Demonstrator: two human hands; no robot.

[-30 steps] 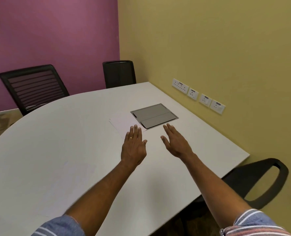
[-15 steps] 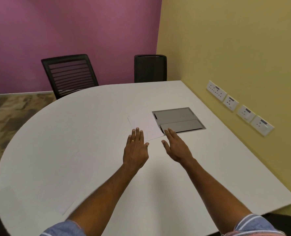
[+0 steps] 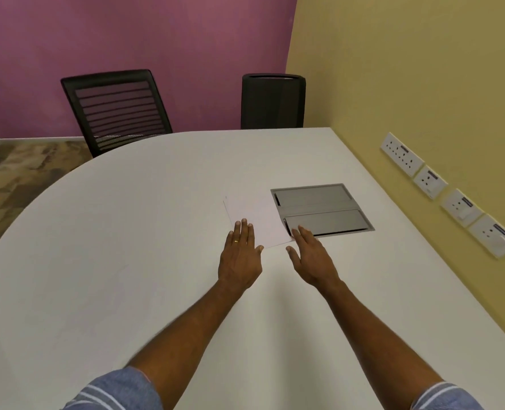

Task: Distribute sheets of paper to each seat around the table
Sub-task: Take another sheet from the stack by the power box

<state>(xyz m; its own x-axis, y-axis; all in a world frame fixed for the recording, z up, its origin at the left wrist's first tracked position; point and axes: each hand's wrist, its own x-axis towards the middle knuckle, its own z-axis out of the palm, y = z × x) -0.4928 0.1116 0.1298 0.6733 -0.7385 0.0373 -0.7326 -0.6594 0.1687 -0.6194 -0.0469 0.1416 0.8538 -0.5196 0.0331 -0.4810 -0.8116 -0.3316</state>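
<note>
A small stack of white paper sheets [image 3: 258, 216] lies on the white table [image 3: 127, 232], just left of a grey cable hatch. My left hand [image 3: 241, 258] is flat with straight fingers, its fingertips over the stack's near left part. My right hand [image 3: 312, 257] is also flat and open, its fingertips at the stack's near right corner by the hatch. Neither hand grips anything. Whether the fingers touch the paper I cannot tell.
A grey cable hatch [image 3: 319, 208] is set into the table. Two black chairs stand at the far side, a mesh-backed chair [image 3: 116, 108] and a solid-backed chair [image 3: 273, 100]. Wall sockets [image 3: 449, 193] line the yellow wall on the right.
The view has swung right to left, so the chairs and hatch shifted right in frame. Both hands have stayed flat and open near the paper's near edge, reaching slightly further onto it.
</note>
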